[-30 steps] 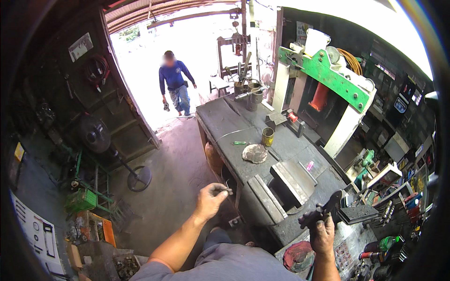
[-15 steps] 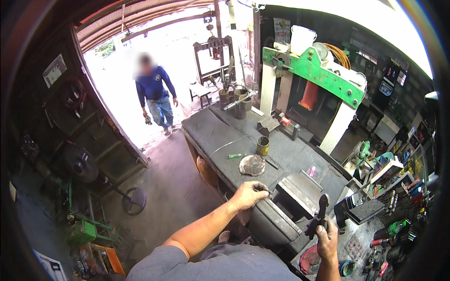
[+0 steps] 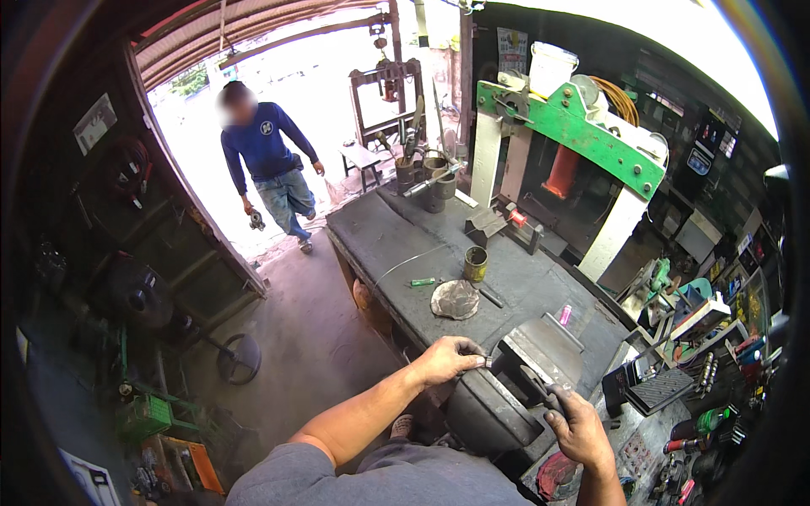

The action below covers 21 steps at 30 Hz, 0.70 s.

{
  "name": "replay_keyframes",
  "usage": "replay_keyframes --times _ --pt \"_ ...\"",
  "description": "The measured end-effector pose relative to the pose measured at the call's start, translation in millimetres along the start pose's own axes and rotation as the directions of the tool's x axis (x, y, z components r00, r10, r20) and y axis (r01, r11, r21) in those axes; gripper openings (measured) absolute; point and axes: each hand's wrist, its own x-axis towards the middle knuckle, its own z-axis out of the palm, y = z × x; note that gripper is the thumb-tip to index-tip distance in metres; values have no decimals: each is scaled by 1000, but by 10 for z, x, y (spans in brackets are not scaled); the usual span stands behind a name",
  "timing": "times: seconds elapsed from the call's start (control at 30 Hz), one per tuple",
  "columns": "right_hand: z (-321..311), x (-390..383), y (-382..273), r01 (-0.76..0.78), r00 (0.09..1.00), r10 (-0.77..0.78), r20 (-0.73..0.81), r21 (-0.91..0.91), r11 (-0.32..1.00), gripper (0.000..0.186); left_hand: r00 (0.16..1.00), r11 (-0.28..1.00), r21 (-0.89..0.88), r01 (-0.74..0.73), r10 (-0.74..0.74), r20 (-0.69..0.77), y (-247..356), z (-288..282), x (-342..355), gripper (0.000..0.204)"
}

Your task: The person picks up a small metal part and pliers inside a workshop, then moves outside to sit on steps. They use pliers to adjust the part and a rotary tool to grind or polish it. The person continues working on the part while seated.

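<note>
Over the near jaw of a large dark bench vise (image 3: 485,413), my left hand (image 3: 447,358) pinches a small dark metal piece (image 3: 488,361) at its fingertips. My right hand (image 3: 584,428) is closed around a dark metal tool (image 3: 536,384), whose narrow end points toward the gap between the vise jaws. Fingers cover much of the tool, so its exact kind is hidden. The vise's jaws stand apart.
On the dark workbench (image 3: 384,228) lie a round flat piece (image 3: 456,300), a yellowish tin (image 3: 475,263) and a green-handled item (image 3: 422,282). A green-beamed press frame (image 3: 574,139) stands behind. Tools crowd the right. A person (image 3: 268,160) carrying something walks in at left.
My right hand has lowered the dark tool from upright toward the vise gap, tilting it left. My left hand has barely moved. The person at the doorway has come closer.
</note>
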Motion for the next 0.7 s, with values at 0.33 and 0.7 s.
replay_keyframes --times 0.33,0.7 --pt "-94 591 197 126 978 -87 187 -210 970 36 941 1000 -19 -5 -2 -340 17 341 -197 20" --pt "-144 924 285 204 949 -155 274 -160 966 32 975 978 -210 -9 -38 -220 -45 231 -187 21"
